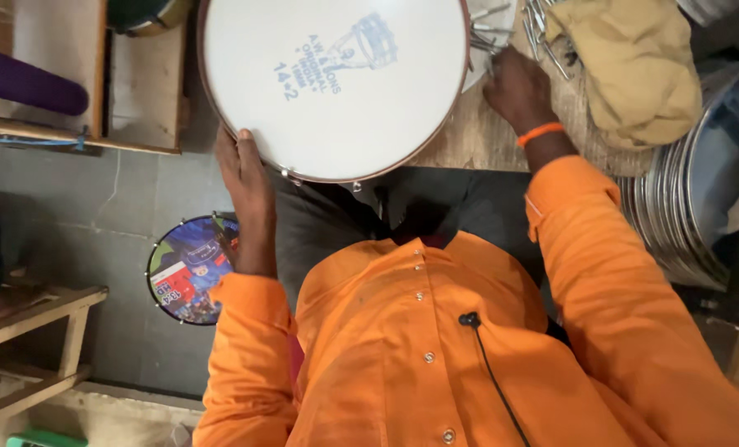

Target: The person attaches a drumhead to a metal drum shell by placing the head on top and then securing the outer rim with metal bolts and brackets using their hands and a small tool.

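Head view, looking straight down. A drum (336, 87) with a white head and a reddish-brown rim lies flat at the near edge of the wooden worktop (485, 141), its near arc overhanging the person's lap. Blue printed mark sits right of centre on the white head: a small figure above a few lines of lettering.

Left hand (245, 178): palm and fingers laid flat against the drum's near-left rim, grip loose, not closed round anything.

Right hand (517, 87): on the worktop just right of the drum, among scattered metal rods (539, 25). Fingertips are hidden under the knuckles; cannot tell whether the grip is closed on a rod. Orange band on that wrist.

A tan cloth (634, 70) lies bunched beside the rods. Stacked metal hoops (676, 215) lean at the right edge, cut off by the frame.

On the grey floor, lower left: a small round drum (191, 269) with a colourful picture in blue and red, partly hidden behind the left forearm. Purple cylinder (26, 83) at upper left, cut off. Wooden bench (38, 331) at lower left, partly out of frame.
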